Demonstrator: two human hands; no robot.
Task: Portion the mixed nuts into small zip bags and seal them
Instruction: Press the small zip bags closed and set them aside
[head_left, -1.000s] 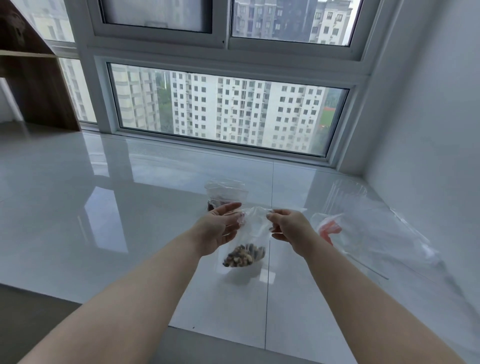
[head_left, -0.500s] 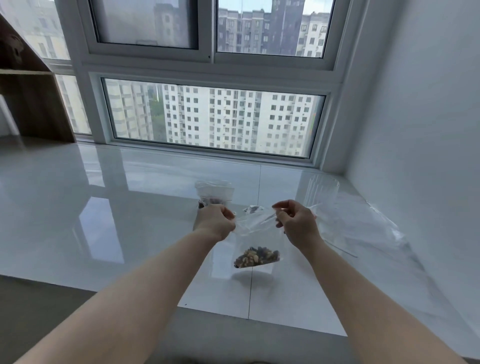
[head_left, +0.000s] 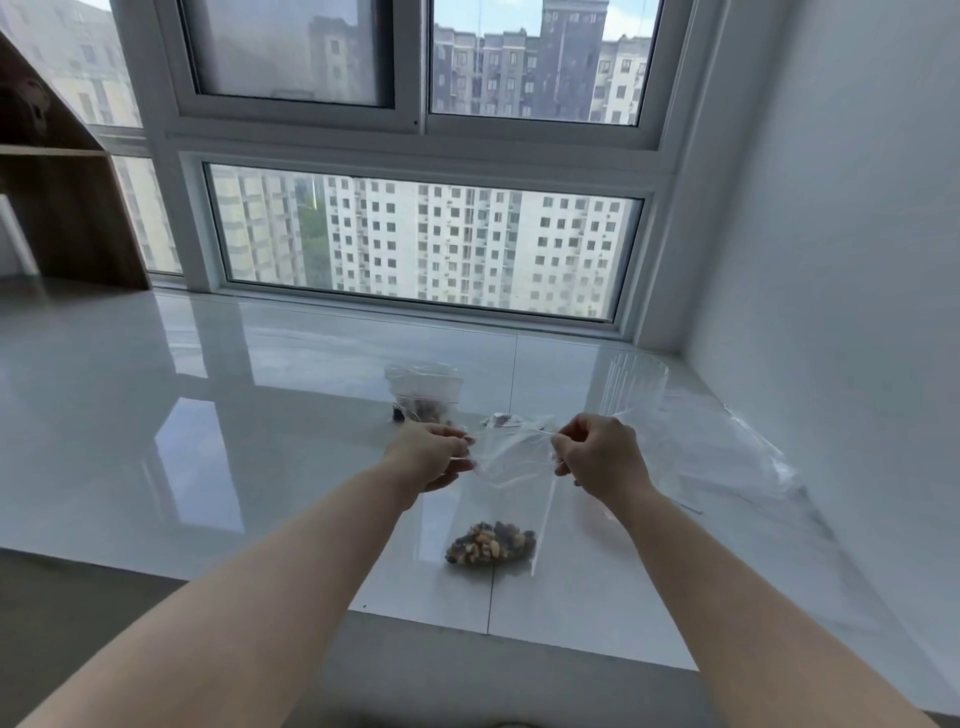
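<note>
Both hands are closed on the mouth of one small zip bag (head_left: 511, 483): the left hand (head_left: 431, 457) pinches its left top corner, the right hand (head_left: 602, 454) its right, so the seal strip runs crosswise between them and the bag hangs straight down, nuts (head_left: 491, 543) pooled at the bottom just above the glossy desk (head_left: 208, 415). Sealing, I'd judge, means sliding fingers along that strip. Another filled bag (head_left: 423, 395) sits just beyond the left hand; loose clear plastic (head_left: 727, 457) sprawls to the right by the wall.
</note>
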